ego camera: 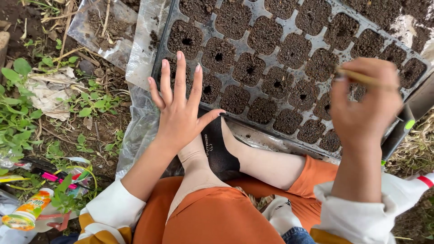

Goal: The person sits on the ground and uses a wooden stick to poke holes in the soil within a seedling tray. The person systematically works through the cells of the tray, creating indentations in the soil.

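A black seedling tray (257,92) filled with dark soil lies in front of me; several cells have a small hole poked in the middle. My left hand (180,108) rests flat with fingers spread on the tray's near left corner, holding nothing. My right hand (366,104) hovers over the tray's right side, fingers closed on a thin wooden stick (361,78) that points left above the soil cells. My legs in orange trousers (217,212) are folded below the tray.
Clear plastic sheeting (140,58) lies under and left of the tray. Weeds and bare earth (27,108) fill the left side, with crumpled paper, a small bottle (26,212) and litter at the lower left. A dark tool handle (402,131) leans at the right edge.
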